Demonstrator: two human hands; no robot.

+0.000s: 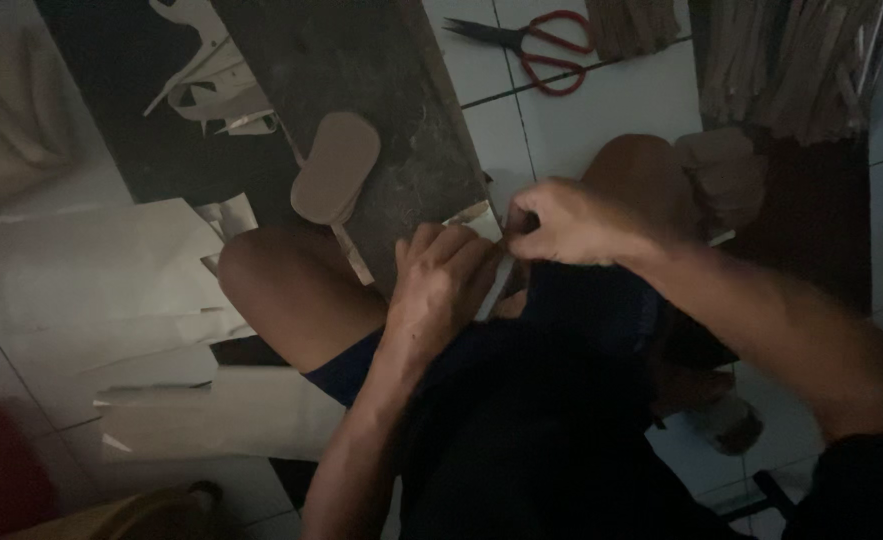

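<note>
At frame centre, the left hand [441,285] presses and the right hand [561,222] pinches a pale card strip [476,222] against a dark board [381,110], beige sole cutouts [336,168] left, red-handled scissors [541,45] above.

The pale, thin strip of material [488,262] between the left hand [441,285] and right hand [561,222] is mostly covered by the fingers, so its shape is unclear. The bundle of tan wooden sticks [801,65] runs off the top edge, and the dim light blurs the brownish object [726,420] near the right forearm.
</note>
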